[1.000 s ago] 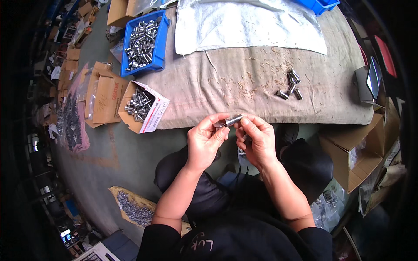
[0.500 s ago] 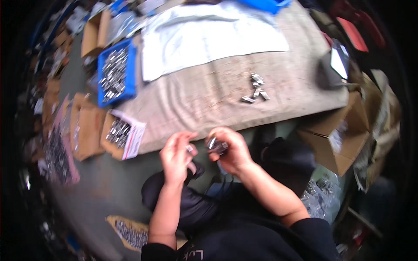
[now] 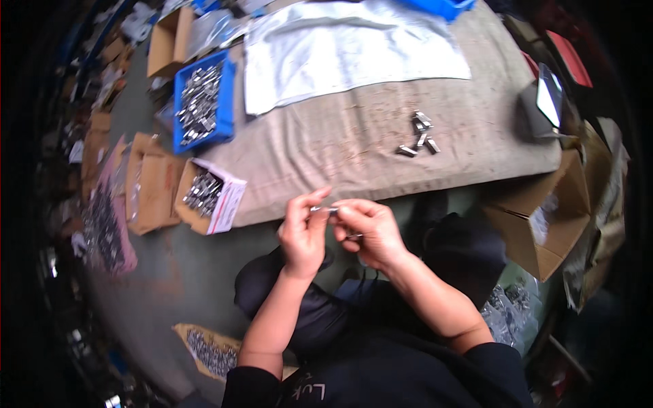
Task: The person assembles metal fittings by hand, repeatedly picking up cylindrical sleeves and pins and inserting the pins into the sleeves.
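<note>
My left hand [image 3: 303,238] and my right hand [image 3: 373,234] meet just off the table's near edge, above my lap. Between their fingertips is a small shiny metal part [image 3: 332,211], pinched from both sides; its exact kind is too small to make out. Another bit of shiny metal [image 3: 354,236] shows under the curled fingers of my right hand, mostly hidden by the palm. Farther off on the cloth lies a loose group of several small rectangular metal pieces [image 3: 423,121].
A beige cloth [image 3: 326,146] covers the table, with a white sheet [image 3: 354,51] at the back. To the left stand a blue bin [image 3: 230,102] and an open carton [image 3: 235,204], both holding metal pieces. An open cardboard box [image 3: 554,248] sits at right.
My hands were apart and have come together, fingertips now meeting at the small metal part. The whole view has shifted, so the table appears farther right.
</note>
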Action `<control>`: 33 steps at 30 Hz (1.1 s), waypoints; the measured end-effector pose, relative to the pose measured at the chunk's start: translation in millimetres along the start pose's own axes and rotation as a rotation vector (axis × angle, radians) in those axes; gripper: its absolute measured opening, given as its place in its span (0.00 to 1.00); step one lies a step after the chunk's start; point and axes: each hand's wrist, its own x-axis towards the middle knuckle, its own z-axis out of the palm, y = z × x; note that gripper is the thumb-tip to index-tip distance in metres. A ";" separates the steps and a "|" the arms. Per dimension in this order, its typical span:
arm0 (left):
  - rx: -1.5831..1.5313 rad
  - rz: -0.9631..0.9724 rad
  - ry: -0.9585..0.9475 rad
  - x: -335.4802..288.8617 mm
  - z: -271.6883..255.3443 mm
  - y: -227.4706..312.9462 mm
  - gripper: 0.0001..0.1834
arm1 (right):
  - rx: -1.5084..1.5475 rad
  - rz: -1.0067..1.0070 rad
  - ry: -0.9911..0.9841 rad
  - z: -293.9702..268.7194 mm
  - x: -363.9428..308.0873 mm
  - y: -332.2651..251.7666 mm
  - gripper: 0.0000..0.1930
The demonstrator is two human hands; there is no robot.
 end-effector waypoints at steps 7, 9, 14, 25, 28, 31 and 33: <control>-0.156 0.063 -0.084 5.8 -4.6 8.1 0.16 | 0.011 -0.034 0.061 3.8 0.4 0.1 0.09; -0.210 -0.009 -0.065 5.2 -5.7 10.7 0.17 | 0.003 -0.059 0.061 4.1 0.5 0.8 0.09; -0.425 -0.167 -0.091 3.2 -16.7 9.1 0.14 | 0.033 -0.094 0.036 4.5 1.5 1.4 0.09; -0.735 -0.389 -0.084 8.1 -14.8 13.1 0.13 | 0.160 -0.084 0.061 0.5 6.8 0.6 0.10; -0.975 -0.512 -0.044 15.5 -24.6 9.3 0.16 | 0.302 -0.038 -0.087 -2.4 7.5 -1.3 0.06; -0.905 -0.455 0.048 14.7 -26.5 6.0 0.17 | 0.182 0.053 -0.024 -2.1 7.3 1.3 0.06; -0.811 -0.370 0.091 11.9 -22.7 5.1 0.17 | 0.048 0.122 -0.021 -0.8 7.5 4.0 0.07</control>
